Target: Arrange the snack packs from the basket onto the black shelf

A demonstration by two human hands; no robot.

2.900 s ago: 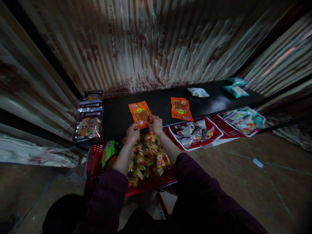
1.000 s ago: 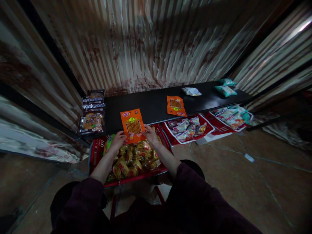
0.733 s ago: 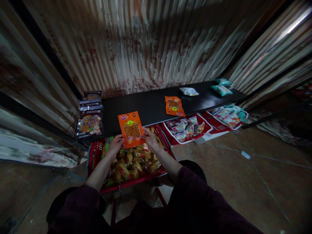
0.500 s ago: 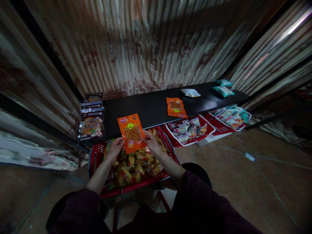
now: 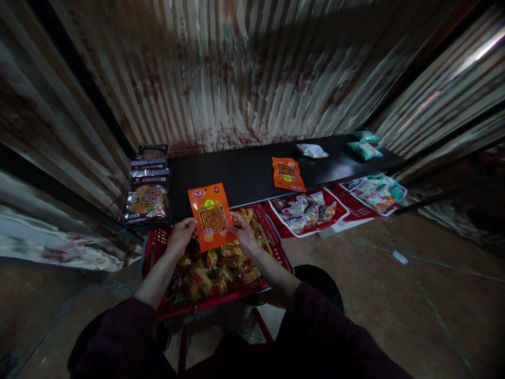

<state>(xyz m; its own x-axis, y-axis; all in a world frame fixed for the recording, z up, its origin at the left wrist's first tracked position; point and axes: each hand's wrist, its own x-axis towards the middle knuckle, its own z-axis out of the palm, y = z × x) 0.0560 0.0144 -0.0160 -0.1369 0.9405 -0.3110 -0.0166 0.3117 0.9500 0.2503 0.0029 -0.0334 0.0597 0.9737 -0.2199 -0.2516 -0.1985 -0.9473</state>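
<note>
Between my two hands is an orange snack packet (image 5: 212,216) with a window showing brown sticks. My left hand (image 5: 183,235) pinches its left edge, and my right hand (image 5: 242,231) grips its right edge low down. The packet is held tilted up over the front edge of the black shelf (image 5: 236,176). Below it sits a red basket (image 5: 215,304) full of yellow wrapped snacks (image 5: 203,279). A second orange snack packet (image 5: 288,174) lies on the shelf to the right of my hands.
Dark potato-chip packets (image 5: 149,199) lie at the shelf's left end. Farther right are a white packet (image 5: 312,151) and two teal packets (image 5: 365,150). Red baskets with striped packets (image 5: 303,211) and teal-white packets (image 5: 373,190) stand below. A striped curtain (image 5: 244,79) hangs behind.
The orange packet in my hands has shifted slightly left and is a little more upright. Both hands still hold its edges. The view has moved slightly.
</note>
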